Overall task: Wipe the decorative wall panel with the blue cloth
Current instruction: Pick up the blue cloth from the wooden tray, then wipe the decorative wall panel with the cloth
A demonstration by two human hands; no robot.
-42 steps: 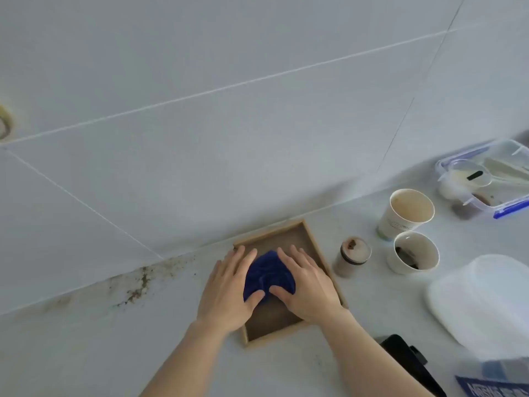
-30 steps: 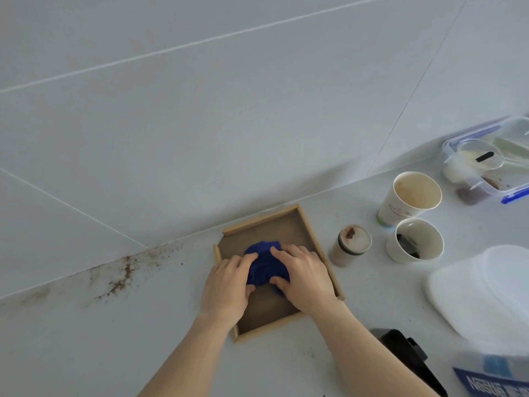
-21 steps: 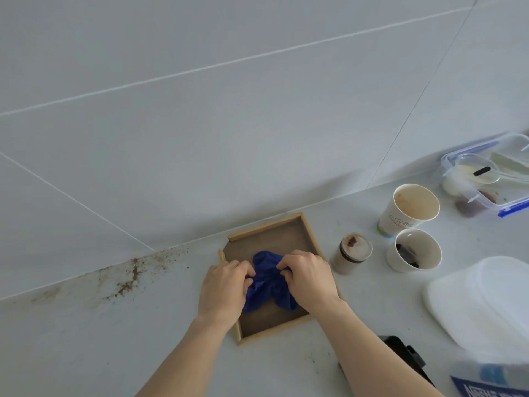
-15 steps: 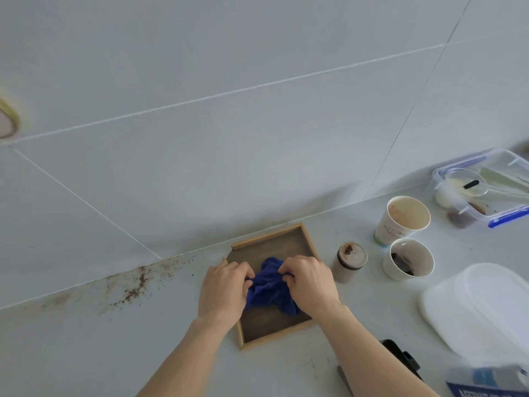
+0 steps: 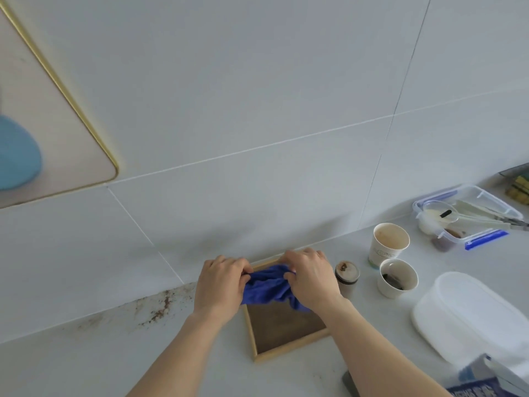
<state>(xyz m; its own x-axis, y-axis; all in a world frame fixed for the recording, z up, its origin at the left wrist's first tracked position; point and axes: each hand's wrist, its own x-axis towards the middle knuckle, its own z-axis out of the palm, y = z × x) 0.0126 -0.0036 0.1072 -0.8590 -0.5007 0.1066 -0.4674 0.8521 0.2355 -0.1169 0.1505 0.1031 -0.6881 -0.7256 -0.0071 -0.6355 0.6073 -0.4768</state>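
Note:
The blue cloth (image 5: 267,287) is bunched and stretched between both hands, lifted over a shallow wooden tray (image 5: 282,349) on the counter. My left hand (image 5: 221,285) grips its left end, and my right hand (image 5: 310,277) pinches its right end. The decorative wall panel (image 5: 60,130), beige with a thin gold rim and a light blue shape, hangs on the white tiled wall at the upper left, well away from both hands.
Right of the tray stand a small brown-lidded jar (image 5: 347,277), two paper cups (image 5: 390,245) (image 5: 398,277), a clear container with utensils (image 5: 469,219) and a white lid (image 5: 469,316). Brown stains (image 5: 159,309) mark the counter's back edge at left.
Both hands have gathered the cloth from the tray floor and raised it, pulling it taut between them. The view has tilted up, bringing the wall panel into sight.

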